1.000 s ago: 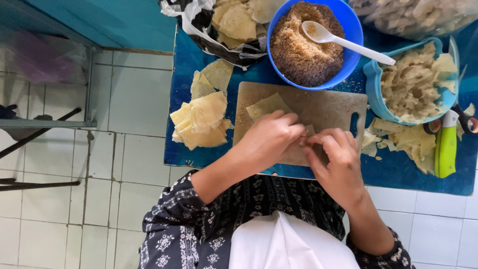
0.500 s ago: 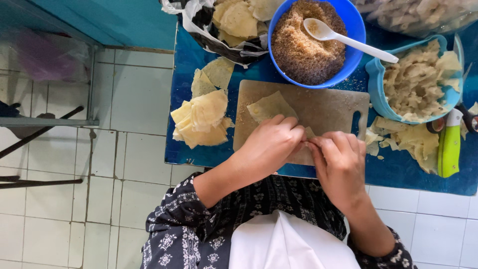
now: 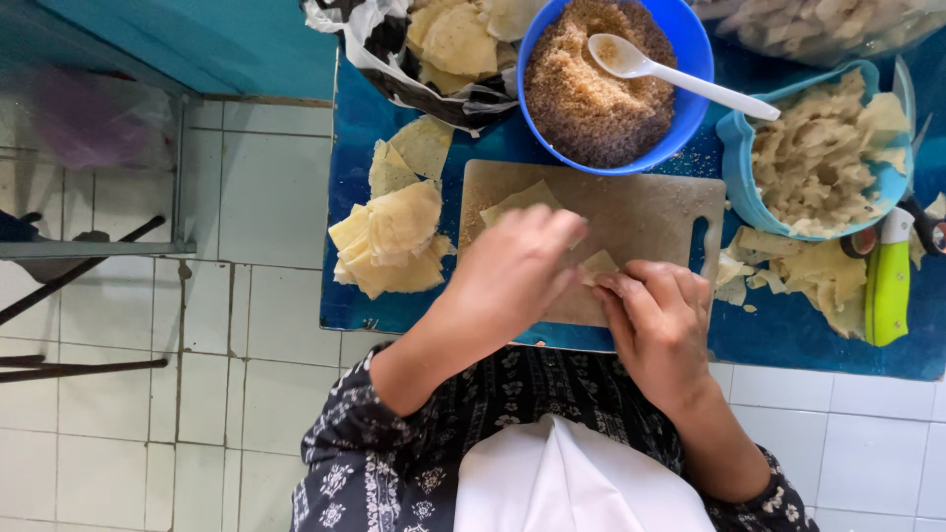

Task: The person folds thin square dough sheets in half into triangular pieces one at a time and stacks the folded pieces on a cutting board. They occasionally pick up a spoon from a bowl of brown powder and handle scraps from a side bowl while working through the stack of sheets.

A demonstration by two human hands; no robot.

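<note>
Both hands meet over a wooden cutting board (image 3: 645, 212) on a blue mat. My left hand (image 3: 517, 268) and my right hand (image 3: 655, 313) pinch a small pale dough wrapper (image 3: 597, 266) between their fingertips, folding it. Another flat wrapper piece (image 3: 517, 200) lies on the board just beyond my left hand. A stack of wrapper quarters (image 3: 389, 241) sits left of the board.
A blue bowl (image 3: 690, 59) of brown crumbly filling with a white spoon (image 3: 680, 77) stands behind the board. A light-blue tub (image 3: 739, 187) holds dough scraps at the right, next to a green-handled tool (image 3: 887, 286). More wrappers lie in a plastic bag (image 3: 394, 59). White tiled floor lies left.
My hands have stayed over the board, working the small wrapper; the fingers have shifted slightly and the fold now shows between the two hands.
</note>
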